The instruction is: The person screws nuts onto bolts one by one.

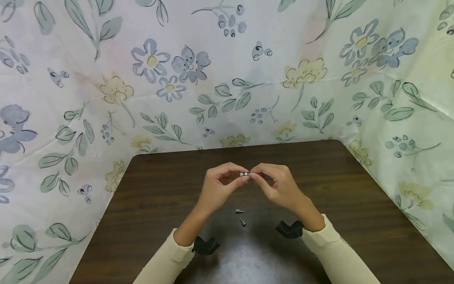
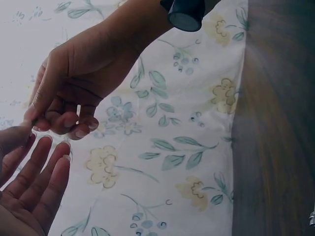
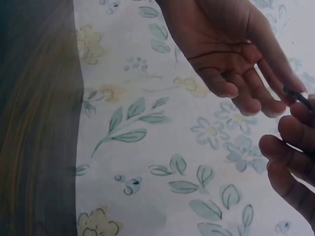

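Note:
My left hand (image 1: 220, 186) and right hand (image 1: 280, 184) meet above the middle of the table. Between them is a small metal bolt (image 1: 244, 174), lying roughly level, with a lighter band near its middle. Left thumb and forefinger pinch it, while the right thumb and forefinger pinch its right end. Fingertips hide part of the bolt; whether a nut sits on it is too small to tell. In the right wrist view, the bolt's dark end (image 3: 295, 94) shows between both hands. Two more bolts, one (image 1: 239, 211) above the other (image 1: 242, 222), lie on the table below the hands.
The dark brown wooden table (image 1: 159, 197) has rounded far corners. Floral cloth (image 1: 220, 79) hangs behind it and along both sides. Black wrist-worn devices (image 1: 206, 246) sit below each wrist, by the cream sleeves (image 1: 166, 258).

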A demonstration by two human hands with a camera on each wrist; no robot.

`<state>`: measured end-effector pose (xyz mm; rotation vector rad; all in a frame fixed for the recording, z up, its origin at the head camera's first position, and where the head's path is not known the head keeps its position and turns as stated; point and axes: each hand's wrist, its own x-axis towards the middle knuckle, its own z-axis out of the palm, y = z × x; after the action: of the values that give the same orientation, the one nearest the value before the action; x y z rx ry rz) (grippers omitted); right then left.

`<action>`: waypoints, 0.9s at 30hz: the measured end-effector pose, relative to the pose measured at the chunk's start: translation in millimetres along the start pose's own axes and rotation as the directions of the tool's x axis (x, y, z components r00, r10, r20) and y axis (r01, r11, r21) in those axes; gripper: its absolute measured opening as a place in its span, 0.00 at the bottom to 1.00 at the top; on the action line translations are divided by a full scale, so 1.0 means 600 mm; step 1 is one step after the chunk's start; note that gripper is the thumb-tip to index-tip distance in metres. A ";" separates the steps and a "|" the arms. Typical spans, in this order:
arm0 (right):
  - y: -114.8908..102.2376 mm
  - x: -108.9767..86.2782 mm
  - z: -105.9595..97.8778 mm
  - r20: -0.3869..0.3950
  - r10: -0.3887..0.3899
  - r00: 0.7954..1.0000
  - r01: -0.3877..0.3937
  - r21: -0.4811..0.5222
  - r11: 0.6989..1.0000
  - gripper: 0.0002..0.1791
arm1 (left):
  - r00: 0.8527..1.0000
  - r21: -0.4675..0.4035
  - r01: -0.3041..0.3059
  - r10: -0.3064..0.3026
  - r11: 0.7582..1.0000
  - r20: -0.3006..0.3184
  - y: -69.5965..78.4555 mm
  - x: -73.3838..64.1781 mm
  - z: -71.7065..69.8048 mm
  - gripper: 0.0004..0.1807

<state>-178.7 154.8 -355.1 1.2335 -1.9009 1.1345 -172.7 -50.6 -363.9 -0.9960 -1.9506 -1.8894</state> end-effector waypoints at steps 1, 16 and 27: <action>0.000 0.000 0.001 -0.003 -0.007 1.000 0.007 0.000 1.000 0.10 | 1.000 0.006 -0.002 0.002 1.000 -0.001 0.001 0.000 0.000 0.06; -0.005 0.004 0.000 -0.017 0.004 1.000 -0.004 -0.017 1.000 0.12 | 0.994 -0.008 0.078 -0.077 0.997 0.072 0.002 0.000 -0.002 0.12; -0.003 -0.001 -0.002 -0.019 0.002 1.000 -0.002 -0.014 1.000 0.08 | 0.997 -0.025 -0.078 0.079 0.997 0.008 0.036 0.001 0.006 0.17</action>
<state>-176.5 155.6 -354.5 1.2096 -1.8930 1.1285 -158.8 -48.4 -347.1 -1.0738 -1.8692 -1.8732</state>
